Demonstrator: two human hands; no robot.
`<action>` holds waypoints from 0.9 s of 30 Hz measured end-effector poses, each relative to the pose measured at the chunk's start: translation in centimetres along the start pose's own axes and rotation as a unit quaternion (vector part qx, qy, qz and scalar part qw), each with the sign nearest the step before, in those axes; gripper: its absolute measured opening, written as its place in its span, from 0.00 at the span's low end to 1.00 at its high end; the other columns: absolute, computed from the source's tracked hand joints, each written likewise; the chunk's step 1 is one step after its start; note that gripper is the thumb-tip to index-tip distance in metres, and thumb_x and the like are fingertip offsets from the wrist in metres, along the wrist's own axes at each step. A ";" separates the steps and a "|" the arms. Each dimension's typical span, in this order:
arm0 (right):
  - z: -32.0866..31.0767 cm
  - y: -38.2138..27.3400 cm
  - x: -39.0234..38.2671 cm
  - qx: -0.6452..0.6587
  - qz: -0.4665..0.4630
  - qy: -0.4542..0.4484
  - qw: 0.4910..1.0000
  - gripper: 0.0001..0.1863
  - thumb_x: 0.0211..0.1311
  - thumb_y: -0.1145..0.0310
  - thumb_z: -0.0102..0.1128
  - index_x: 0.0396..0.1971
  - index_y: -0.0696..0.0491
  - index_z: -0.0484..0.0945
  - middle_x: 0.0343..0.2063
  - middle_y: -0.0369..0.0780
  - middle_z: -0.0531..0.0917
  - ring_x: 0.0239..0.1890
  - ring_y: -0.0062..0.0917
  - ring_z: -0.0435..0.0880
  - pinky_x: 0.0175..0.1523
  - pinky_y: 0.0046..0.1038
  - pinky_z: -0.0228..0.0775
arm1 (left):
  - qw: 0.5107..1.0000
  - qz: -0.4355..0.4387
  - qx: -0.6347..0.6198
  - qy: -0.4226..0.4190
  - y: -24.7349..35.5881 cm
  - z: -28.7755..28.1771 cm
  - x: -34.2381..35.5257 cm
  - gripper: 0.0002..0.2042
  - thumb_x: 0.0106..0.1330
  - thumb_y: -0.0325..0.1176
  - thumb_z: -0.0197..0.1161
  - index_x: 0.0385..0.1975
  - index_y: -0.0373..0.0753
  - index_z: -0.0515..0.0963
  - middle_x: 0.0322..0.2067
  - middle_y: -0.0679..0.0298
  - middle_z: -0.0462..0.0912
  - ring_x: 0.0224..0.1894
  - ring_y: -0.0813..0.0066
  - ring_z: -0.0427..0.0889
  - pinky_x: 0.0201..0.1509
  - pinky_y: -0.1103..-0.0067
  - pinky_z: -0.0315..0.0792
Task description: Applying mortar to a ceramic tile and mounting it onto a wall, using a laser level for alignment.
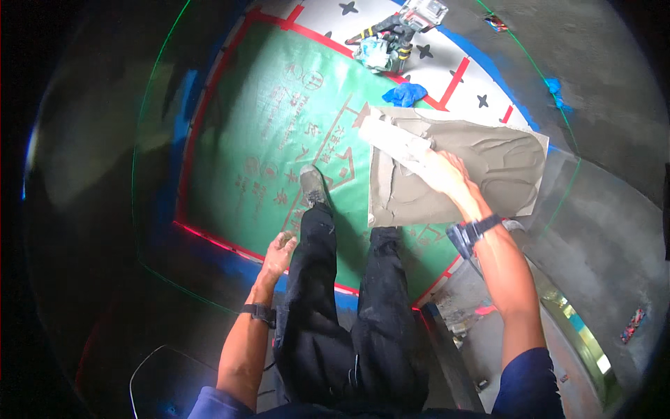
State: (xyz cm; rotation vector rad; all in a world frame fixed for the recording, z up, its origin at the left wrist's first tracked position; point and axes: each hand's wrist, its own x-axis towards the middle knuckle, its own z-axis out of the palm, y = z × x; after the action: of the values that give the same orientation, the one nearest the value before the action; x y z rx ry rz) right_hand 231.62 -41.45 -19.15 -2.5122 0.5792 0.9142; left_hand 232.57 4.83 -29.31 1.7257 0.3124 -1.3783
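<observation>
A large rectangular tile (539,178), spread with wet grey mortar (481,162), is in front of me to the right. The mortar shows ridges and sweeping strokes. My right hand (448,174) is wrapped round a long pale trowel (396,144), whose blade lies over the mortar at the tile's left side. Its handle is hidden by my fingers. My left hand (280,253) hangs beside my left leg with its fingers curled, away from the tile. Whatever may be in those fingers cannot be made out.
Green protective sheeting (237,126), edged with red tape, lies under my shoe (313,184). Beyond the tile are a blue crumpled cloth or glove (404,94) and a black-and-yellow tool (401,52) with plastic. Green laser lines cross the grey surfaces. A curved metal strip (579,328) runs at lower right.
</observation>
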 end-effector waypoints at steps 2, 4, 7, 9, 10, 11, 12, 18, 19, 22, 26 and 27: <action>3.2 -1.2 1.8 -0.081 0.006 -0.067 0.994 0.18 0.57 0.50 0.56 0.34 0.48 0.84 0.29 0.50 0.84 0.34 0.43 0.84 0.39 0.42 0.76 | 0.999 -0.019 -0.025 -0.012 -1.7 -2.4 0.1 0.20 0.69 0.36 0.57 0.55 0.31 0.70 0.50 0.53 0.78 0.53 0.68 0.76 0.59 0.74 0.67; 7.2 -2.4 0.4 -0.058 0.019 -0.139 0.988 0.18 0.55 0.51 0.57 0.30 0.51 0.85 0.30 0.48 0.84 0.34 0.41 0.85 0.39 0.40 0.76 | 0.998 -0.059 -0.007 0.010 -3.1 -3.5 -0.3 0.20 0.68 0.36 0.57 0.56 0.32 0.70 0.49 0.53 0.78 0.53 0.68 0.76 0.59 0.74 0.67; 13.3 -5.5 -1.8 -0.134 0.002 -0.251 0.959 0.18 0.52 0.54 0.60 0.30 0.55 0.84 0.34 0.49 0.85 0.38 0.40 0.85 0.45 0.39 0.77 | 0.995 -0.090 -0.031 0.024 -7.1 -5.9 0.0 0.21 0.68 0.37 0.57 0.57 0.33 0.70 0.48 0.53 0.79 0.52 0.68 0.76 0.58 0.74 0.68; 17.8 -6.4 -2.9 -0.100 0.005 -0.251 0.963 0.18 0.51 0.55 0.63 0.31 0.56 0.84 0.33 0.49 0.85 0.38 0.42 0.85 0.45 0.40 0.77 | 0.993 -0.110 -0.032 0.025 -9.2 -7.4 0.5 0.22 0.68 0.39 0.58 0.57 0.33 0.70 0.46 0.53 0.80 0.50 0.69 0.76 0.57 0.74 0.68; 19.0 -6.8 -3.6 -0.076 0.003 -0.239 0.968 0.17 0.52 0.56 0.62 0.30 0.56 0.84 0.33 0.50 0.85 0.39 0.43 0.85 0.45 0.41 0.77 | 0.993 -0.115 -0.033 0.021 -9.6 -7.6 0.6 0.22 0.68 0.39 0.58 0.57 0.33 0.70 0.46 0.53 0.80 0.50 0.69 0.76 0.57 0.74 0.68; 19.8 -6.8 -4.0 -0.057 -0.002 -0.241 0.969 0.18 0.53 0.56 0.62 0.32 0.56 0.83 0.32 0.50 0.84 0.38 0.43 0.85 0.45 0.41 0.76 | 0.992 -0.122 -0.030 0.023 -9.9 -7.7 0.7 0.22 0.68 0.39 0.57 0.57 0.32 0.69 0.46 0.54 0.80 0.50 0.69 0.76 0.57 0.75 0.68; 20.4 -6.5 -4.5 -0.038 -0.005 -0.240 0.970 0.18 0.53 0.55 0.62 0.34 0.56 0.82 0.31 0.49 0.84 0.38 0.43 0.84 0.44 0.42 0.76 | 0.991 -0.128 -0.028 0.024 -10.1 -7.5 1.0 0.22 0.68 0.40 0.57 0.57 0.32 0.69 0.46 0.55 0.80 0.49 0.70 0.76 0.56 0.75 0.68; 16.0 -6.6 -8.9 0.001 0.044 -0.198 0.979 0.22 0.59 0.55 0.56 0.42 0.60 0.76 0.28 0.49 0.83 0.33 0.45 0.83 0.41 0.45 0.74 | 0.995 -0.100 0.020 0.009 -9.6 -9.6 1.8 0.23 0.68 0.41 0.57 0.57 0.31 0.69 0.46 0.55 0.79 0.49 0.71 0.76 0.56 0.75 0.68; 14.8 -6.0 -9.5 -0.001 0.050 -0.184 0.982 0.23 0.60 0.55 0.55 0.42 0.61 0.75 0.28 0.50 0.83 0.33 0.45 0.83 0.41 0.45 0.74 | 0.996 -0.087 0.020 0.006 -9.3 -9.9 2.3 0.23 0.68 0.41 0.57 0.57 0.30 0.69 0.46 0.54 0.79 0.49 0.70 0.76 0.56 0.75 0.68; 12.0 -3.5 -10.8 -0.053 0.075 -0.148 0.985 0.21 0.59 0.57 0.55 0.41 0.61 0.76 0.24 0.50 0.83 0.30 0.46 0.83 0.36 0.45 0.74 | 0.994 -0.090 0.055 -0.019 -4.7 -7.0 3.4 0.23 0.68 0.40 0.57 0.56 0.29 0.69 0.47 0.53 0.79 0.51 0.69 0.76 0.57 0.75 0.68; 17.0 -1.3 -9.8 -0.044 0.052 -0.166 0.984 0.18 0.54 0.59 0.54 0.35 0.59 0.79 0.27 0.48 0.84 0.32 0.42 0.85 0.37 0.44 0.76 | 0.999 -0.019 0.022 -0.024 -1.7 -3.7 5.1 0.22 0.68 0.40 0.57 0.56 0.31 0.70 0.45 0.56 0.79 0.48 0.71 0.77 0.54 0.77 0.69; 19.0 -1.2 -9.5 -0.036 0.047 -0.181 0.982 0.17 0.52 0.57 0.53 0.30 0.56 0.82 0.27 0.47 0.85 0.32 0.41 0.85 0.39 0.42 0.77 | 1.000 0.005 0.022 -0.020 -1.4 -2.8 5.6 0.21 0.68 0.40 0.58 0.55 0.33 0.71 0.41 0.60 0.81 0.43 0.74 0.78 0.50 0.79 0.72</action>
State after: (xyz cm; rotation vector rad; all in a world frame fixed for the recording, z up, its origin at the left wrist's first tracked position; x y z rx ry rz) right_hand 216.03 -28.67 -25.82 -2.3112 0.5570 1.4088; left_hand 235.42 5.99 -34.92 1.7312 0.2520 -1.4210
